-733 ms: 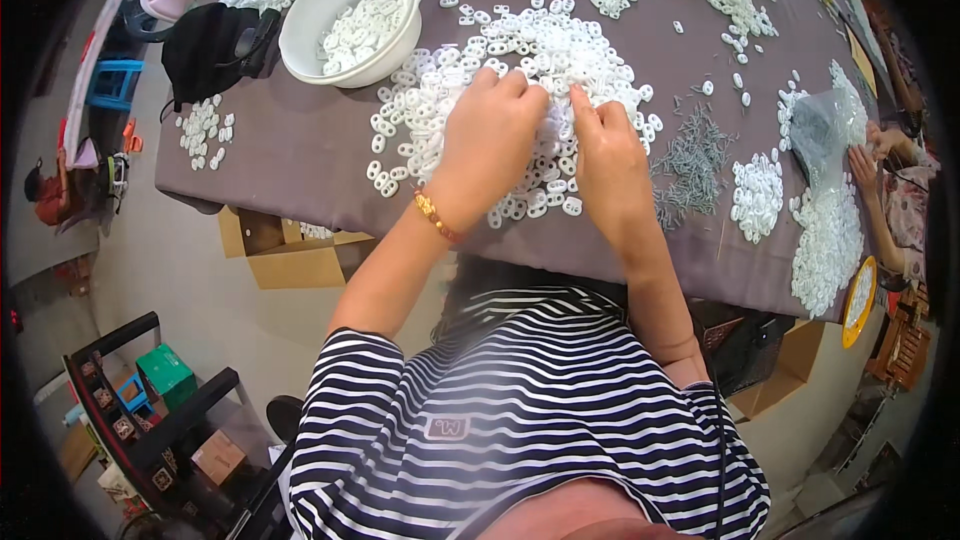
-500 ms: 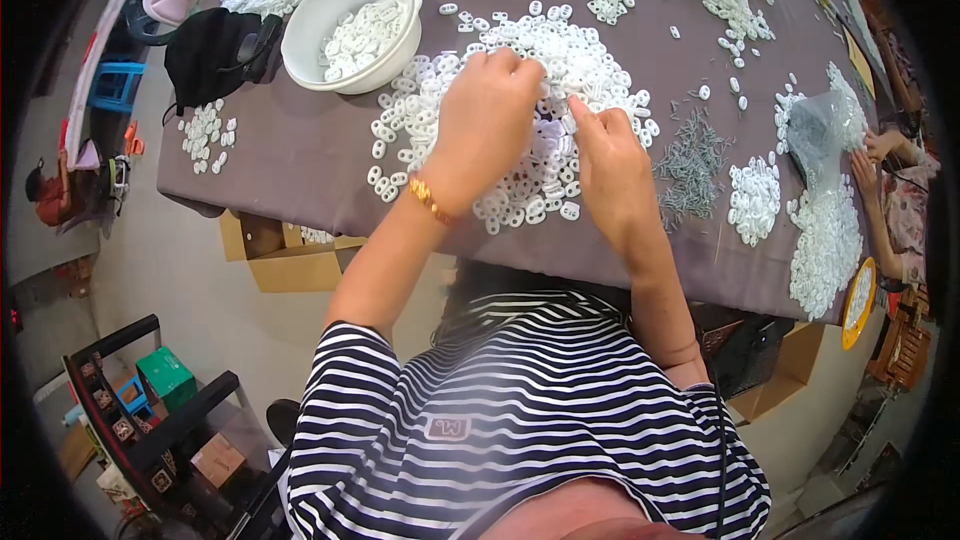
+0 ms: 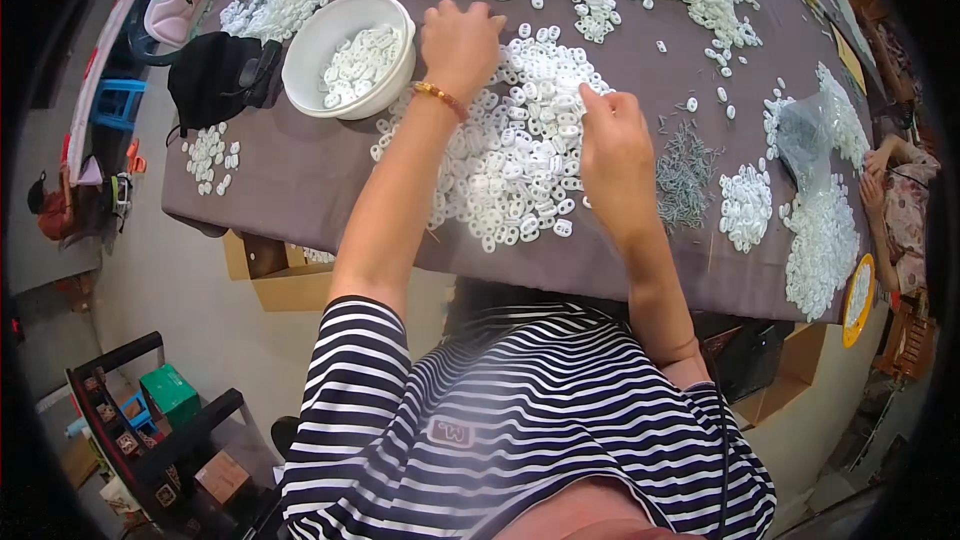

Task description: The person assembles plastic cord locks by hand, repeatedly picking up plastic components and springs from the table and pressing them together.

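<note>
Small white oval plastic pieces with two holes lie in a broad pile [image 3: 520,150] in front of me. My left hand [image 3: 462,45] is at the pile's far left edge, close beside the white bowl [image 3: 300,75]. Its fingers curl downward, and their tips are hidden from me. Over the pile's right side is my right hand [image 3: 615,150], with thumb and forefinger pressed together. Whatever it pinches is too small or too covered to name. More of the white pieces [image 3: 362,65] lie inside the bowl.
Grey slender bits [image 3: 685,180] lie right of the pile, beside a small heap of white pieces [image 3: 746,208]. A clear plastic bag [image 3: 803,135] rests among more pieces. A black cloth item [image 3: 205,80] sits left of the bowl. Another person's hands [image 3: 876,175] show at the far right.
My left hand has moved away from my right hand, up and left toward the bowl. The right hand has shifted slightly to the right, and the pile between them is more exposed.
</note>
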`<state>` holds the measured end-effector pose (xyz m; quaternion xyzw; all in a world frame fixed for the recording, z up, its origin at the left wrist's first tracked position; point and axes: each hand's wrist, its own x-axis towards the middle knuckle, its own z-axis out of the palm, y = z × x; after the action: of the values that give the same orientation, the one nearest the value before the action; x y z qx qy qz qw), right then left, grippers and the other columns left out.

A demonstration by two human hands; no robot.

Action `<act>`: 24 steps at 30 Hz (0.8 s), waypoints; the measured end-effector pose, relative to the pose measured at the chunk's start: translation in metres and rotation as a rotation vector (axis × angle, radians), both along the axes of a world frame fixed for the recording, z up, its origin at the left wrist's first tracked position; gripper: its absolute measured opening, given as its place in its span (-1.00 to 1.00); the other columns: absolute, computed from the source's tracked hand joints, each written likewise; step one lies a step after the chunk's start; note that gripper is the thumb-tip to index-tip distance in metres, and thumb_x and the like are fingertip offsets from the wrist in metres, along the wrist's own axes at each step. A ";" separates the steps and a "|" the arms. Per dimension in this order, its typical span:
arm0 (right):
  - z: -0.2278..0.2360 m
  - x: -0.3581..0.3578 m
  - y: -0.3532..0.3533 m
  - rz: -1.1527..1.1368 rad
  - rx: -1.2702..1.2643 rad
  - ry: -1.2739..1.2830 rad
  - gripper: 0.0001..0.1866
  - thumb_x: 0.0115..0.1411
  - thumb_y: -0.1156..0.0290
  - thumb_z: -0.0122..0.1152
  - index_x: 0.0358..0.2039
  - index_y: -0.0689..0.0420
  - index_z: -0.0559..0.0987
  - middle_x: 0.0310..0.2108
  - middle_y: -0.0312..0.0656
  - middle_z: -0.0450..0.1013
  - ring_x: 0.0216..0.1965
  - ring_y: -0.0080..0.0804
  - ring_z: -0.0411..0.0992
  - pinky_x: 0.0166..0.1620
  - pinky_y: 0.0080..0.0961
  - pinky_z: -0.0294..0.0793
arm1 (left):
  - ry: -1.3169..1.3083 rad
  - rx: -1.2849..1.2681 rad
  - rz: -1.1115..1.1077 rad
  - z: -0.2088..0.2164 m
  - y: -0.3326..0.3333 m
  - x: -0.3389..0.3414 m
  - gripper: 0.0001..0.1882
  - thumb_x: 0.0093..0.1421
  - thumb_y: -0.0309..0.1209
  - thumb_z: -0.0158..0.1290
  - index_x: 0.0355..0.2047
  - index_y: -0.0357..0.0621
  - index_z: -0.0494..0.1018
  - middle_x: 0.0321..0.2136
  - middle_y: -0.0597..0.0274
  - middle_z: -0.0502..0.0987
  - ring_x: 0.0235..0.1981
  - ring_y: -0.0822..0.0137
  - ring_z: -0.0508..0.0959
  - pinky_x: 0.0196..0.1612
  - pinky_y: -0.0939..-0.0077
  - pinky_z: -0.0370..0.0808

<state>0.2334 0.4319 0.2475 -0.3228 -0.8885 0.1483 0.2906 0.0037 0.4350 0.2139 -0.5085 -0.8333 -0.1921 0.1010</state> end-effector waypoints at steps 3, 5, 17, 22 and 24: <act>0.002 0.000 0.008 -0.075 0.050 -0.077 -0.68 0.18 0.58 0.11 -0.02 0.20 0.51 -0.24 -0.02 0.40 -0.20 -0.04 0.42 -0.11 -0.21 0.43 | -0.113 0.099 -0.094 -0.008 0.013 0.000 -0.69 0.23 -0.11 0.07 -0.13 0.05 0.58 -0.25 -0.11 0.54 -0.19 -0.07 0.53 -0.12 0.15 0.49; 0.004 0.003 0.008 -0.028 0.001 -0.037 -0.70 0.19 0.57 0.11 -0.04 0.21 0.52 -0.25 -0.02 0.41 -0.20 -0.04 0.42 -0.11 -0.21 0.43 | -0.261 0.164 -0.221 -0.011 0.022 -0.003 -0.70 0.23 -0.09 0.07 -0.16 0.06 0.58 -0.26 -0.02 0.52 -0.21 0.05 0.54 -0.12 0.22 0.49; 0.000 0.019 -0.003 0.097 -0.093 -0.002 -0.76 0.20 0.58 0.14 -0.10 0.22 0.56 -0.32 -0.05 0.45 -0.29 -0.10 0.46 -0.22 -0.27 0.45 | -0.493 -0.265 -0.371 0.026 0.003 0.015 -0.60 0.21 -0.06 0.07 -0.36 -0.21 0.53 -0.33 -0.02 0.54 -0.27 0.02 0.54 -0.18 0.23 0.47; 0.003 0.024 -0.005 0.114 -0.149 0.044 -0.74 0.19 0.60 0.13 -0.09 0.21 0.55 -0.32 -0.05 0.45 -0.31 -0.12 0.46 -0.23 -0.29 0.44 | -0.495 -0.234 -0.450 0.038 -0.025 0.031 -0.60 0.20 -0.09 0.08 -0.39 -0.26 0.53 -0.44 -0.05 0.57 -0.36 -0.01 0.56 -0.27 0.17 0.46; 0.003 0.025 -0.005 0.118 -0.134 0.050 -0.73 0.19 0.61 0.13 -0.08 0.21 0.55 -0.32 -0.05 0.44 -0.31 -0.12 0.46 -0.23 -0.30 0.44 | -0.495 -0.265 -0.534 0.041 -0.038 0.035 -0.64 0.21 -0.14 0.08 -0.37 -0.25 0.54 -0.42 -0.04 0.57 -0.34 -0.02 0.56 -0.25 0.21 0.47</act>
<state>0.2586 0.4272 0.2510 -0.2848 -0.8865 0.2325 0.2809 0.0387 0.3971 0.2546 -0.6546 -0.6883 -0.2191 -0.2232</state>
